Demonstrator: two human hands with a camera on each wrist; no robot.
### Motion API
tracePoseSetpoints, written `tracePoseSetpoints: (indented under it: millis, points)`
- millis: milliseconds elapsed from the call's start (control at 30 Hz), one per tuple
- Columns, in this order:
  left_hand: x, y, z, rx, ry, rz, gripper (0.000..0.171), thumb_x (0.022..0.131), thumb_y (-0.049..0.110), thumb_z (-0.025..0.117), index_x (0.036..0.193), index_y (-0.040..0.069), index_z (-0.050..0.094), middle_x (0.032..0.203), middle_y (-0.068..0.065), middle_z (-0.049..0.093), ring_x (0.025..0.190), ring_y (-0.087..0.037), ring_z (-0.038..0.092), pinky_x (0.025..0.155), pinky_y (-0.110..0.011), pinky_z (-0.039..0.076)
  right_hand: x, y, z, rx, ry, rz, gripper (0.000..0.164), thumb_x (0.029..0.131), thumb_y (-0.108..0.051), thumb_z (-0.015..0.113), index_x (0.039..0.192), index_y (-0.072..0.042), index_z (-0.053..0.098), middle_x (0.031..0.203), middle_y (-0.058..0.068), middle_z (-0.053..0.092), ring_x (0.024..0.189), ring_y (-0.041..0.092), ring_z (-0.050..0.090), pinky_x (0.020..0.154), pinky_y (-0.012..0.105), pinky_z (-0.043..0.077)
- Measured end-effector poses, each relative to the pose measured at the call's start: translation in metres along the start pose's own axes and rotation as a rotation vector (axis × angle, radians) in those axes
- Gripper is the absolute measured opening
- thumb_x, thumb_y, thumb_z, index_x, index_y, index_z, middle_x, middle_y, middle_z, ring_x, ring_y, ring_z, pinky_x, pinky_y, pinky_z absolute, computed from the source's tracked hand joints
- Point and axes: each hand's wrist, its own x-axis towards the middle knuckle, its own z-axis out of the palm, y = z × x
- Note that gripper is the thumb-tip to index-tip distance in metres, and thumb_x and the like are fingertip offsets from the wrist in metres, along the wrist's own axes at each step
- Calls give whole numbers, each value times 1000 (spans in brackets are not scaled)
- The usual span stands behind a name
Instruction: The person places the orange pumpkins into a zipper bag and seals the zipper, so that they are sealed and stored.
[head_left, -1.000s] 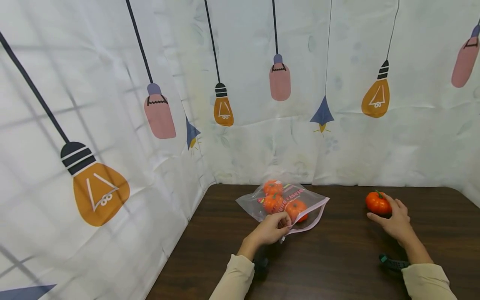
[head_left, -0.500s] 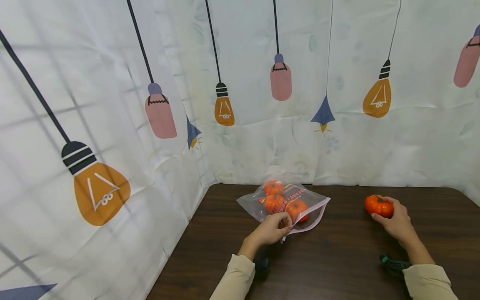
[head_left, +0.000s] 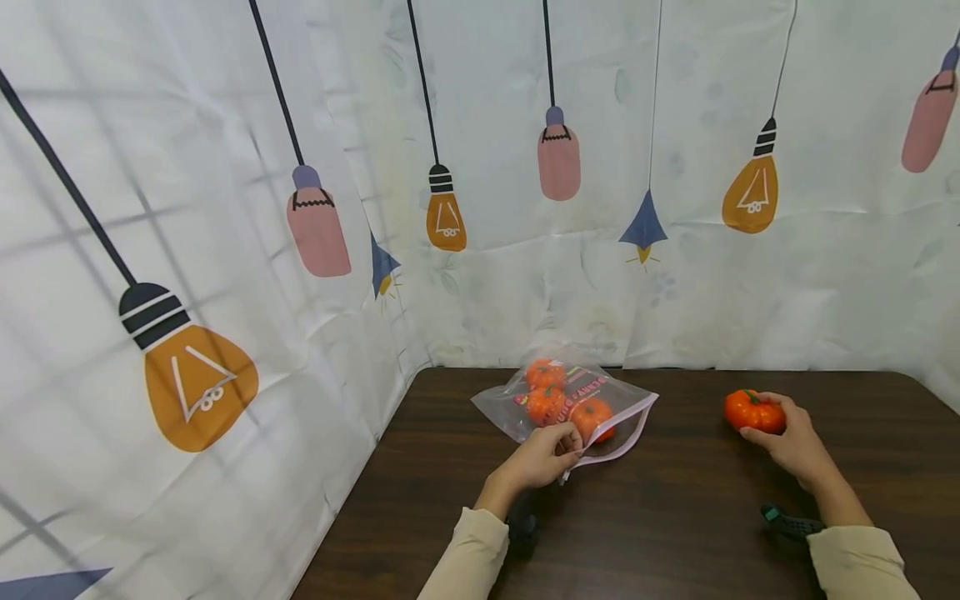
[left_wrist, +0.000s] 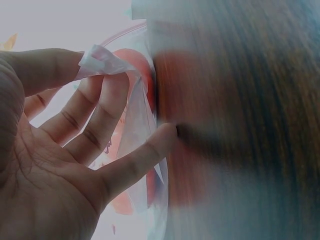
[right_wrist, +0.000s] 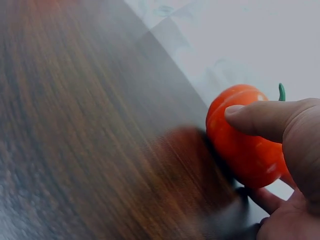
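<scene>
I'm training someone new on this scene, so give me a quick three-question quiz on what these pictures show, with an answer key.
1. Count: how many orange pieces show inside the clear bag?

2. Multiple choice: what does the left grip hold?
a) The table's edge
b) The bag, by its opening
c) The curtain

3. True or false: the right grip holds a loose orange piece outside the bag.

Key: 1. Three. 2. b. 3. True.
</scene>
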Motion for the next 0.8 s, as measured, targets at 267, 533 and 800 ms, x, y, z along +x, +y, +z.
tracePoseSetpoints:
  millis: [267, 533, 800]
  points:
    - [-1, -1, 0, 7, -2, 21, 9, 98, 8, 65, 93, 14, 60, 82, 5, 59, 73, -1, 52, 66, -18, 46, -3, -3, -1, 7, 24, -50, 79, 100, -27, 67, 152, 11, 23, 148, 45, 25, 121, 58, 39, 89, 61, 42]
    - [0, 1, 0, 0, -7, 6, 10, 98, 9, 65, 92, 15, 60, 81, 7, 57, 72, 0, 51, 66, -18, 45, -5, -11, -2, 70, -4, 8, 98, 97, -36, 69, 156, 11, 6, 155, 48, 13, 135, 65, 24, 101, 78, 30]
    - [0, 0, 0, 1, 2, 10, 10, 98, 9, 66, 92, 14, 60, 82, 7, 57, 73, -1, 51, 67, -19, 46, -5, -17, -5, 19, -53, -16, 100, 96, -39, 71, 157, 10, 8, 155, 45, 18, 129, 63, 35, 96, 71, 41]
